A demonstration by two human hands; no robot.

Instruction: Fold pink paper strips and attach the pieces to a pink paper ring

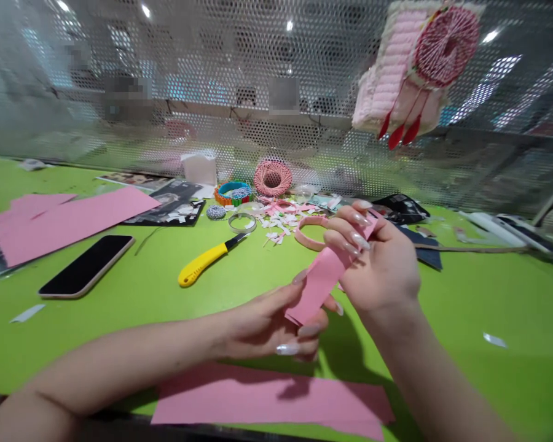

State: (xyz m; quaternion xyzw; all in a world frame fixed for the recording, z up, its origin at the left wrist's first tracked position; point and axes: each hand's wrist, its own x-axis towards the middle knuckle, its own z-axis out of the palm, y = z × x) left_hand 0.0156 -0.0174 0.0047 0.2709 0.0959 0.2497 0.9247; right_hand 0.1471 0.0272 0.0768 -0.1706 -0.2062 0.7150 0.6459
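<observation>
Between my two hands is a folded pink paper strip [320,285], raised above the green table. My left hand [281,325] pinches its lower end, thumb on top and fingers beneath. At the upper end, my right hand [373,258] has its fingers curled over the strip. Pink paper sheets [258,399] lie below my hands at the table's near edge. Just behind my right hand rests a pink ring [311,233]. A yellow utility knife [205,263], blade out, lies left of the strip, its tip close to a roll of clear tape [242,222].
A phone [87,267] and more pink sheets [83,221] are on the left. Paper scraps [283,221], a pink string-wound ring [273,178] and a colourful ring [233,193] sit at the back. A perforated metal screen [188,80] stands behind, with a pink decoration [419,67] hanging.
</observation>
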